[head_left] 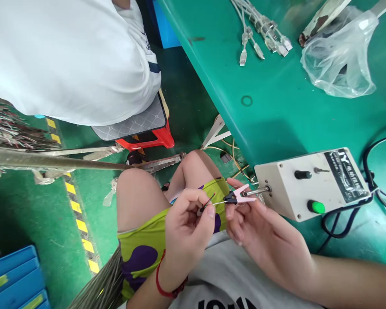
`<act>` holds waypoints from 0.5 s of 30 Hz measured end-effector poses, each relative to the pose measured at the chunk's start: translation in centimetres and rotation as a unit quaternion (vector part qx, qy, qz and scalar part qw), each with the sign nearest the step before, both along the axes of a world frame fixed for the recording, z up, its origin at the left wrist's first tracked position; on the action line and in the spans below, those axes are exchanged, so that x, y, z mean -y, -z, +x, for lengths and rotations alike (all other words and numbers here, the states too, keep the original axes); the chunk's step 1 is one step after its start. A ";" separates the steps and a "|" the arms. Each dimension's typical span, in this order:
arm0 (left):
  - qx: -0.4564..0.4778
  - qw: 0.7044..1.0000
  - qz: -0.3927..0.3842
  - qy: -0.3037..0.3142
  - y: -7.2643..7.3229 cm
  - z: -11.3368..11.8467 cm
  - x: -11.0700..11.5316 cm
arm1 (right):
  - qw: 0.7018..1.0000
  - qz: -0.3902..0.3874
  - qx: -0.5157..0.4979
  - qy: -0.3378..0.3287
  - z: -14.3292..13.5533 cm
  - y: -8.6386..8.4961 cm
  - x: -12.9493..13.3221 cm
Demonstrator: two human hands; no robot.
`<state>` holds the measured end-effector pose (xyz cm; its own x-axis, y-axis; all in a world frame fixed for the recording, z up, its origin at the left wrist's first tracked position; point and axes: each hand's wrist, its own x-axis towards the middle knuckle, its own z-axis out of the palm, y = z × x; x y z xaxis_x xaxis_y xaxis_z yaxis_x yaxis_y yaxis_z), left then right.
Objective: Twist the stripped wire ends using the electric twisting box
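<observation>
My left hand (193, 231) is closed in a pinch on a thin cable end, with a short dark wire (209, 201) sticking up past the fingertips. A bare-looking light strand (218, 203) runs from it to the black jaws of a small pink clip (241, 194). That clip sits at the tip of a metal shaft (259, 191) coming out of a cream-coloured control box (312, 184). Around the clip's pink handles are the fingers of my right hand (260, 231), thumb on the near side; the far fingers are partly hidden.
USB cables (263, 32) and a clear plastic bag (344, 60) lie on the green table (276, 116). A person in white (77, 60) sits on a red stool (161, 135). Grey cables (99, 279) hang by my lap; a metal rail (51, 159) and blue crates (16, 279) are left.
</observation>
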<state>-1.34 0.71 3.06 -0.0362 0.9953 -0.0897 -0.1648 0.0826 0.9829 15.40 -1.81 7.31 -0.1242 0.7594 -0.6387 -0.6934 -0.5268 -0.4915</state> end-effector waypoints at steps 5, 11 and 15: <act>0.049 0.998 -0.045 0.020 1.2 0.3 0.1 | 0.997 -0.009 -0.069 0.028 -0.3 0.6 0.1; 0.082 0.994 -0.070 -0.016 2.1 0.2 0.9 | 0.999 -0.007 -0.042 0.027 0.0 1.5 -0.1; 0.080 0.995 -0.062 -0.018 2.1 0.4 1.1 | 0.998 -0.003 -0.049 0.028 -0.1 1.5 -0.4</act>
<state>-0.92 -0.35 0.99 -0.0478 0.9743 -0.2199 -0.3229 0.1933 0.9265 15.31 -1.44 5.77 -0.1437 0.7633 -0.6299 -0.7670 -0.4881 -0.4165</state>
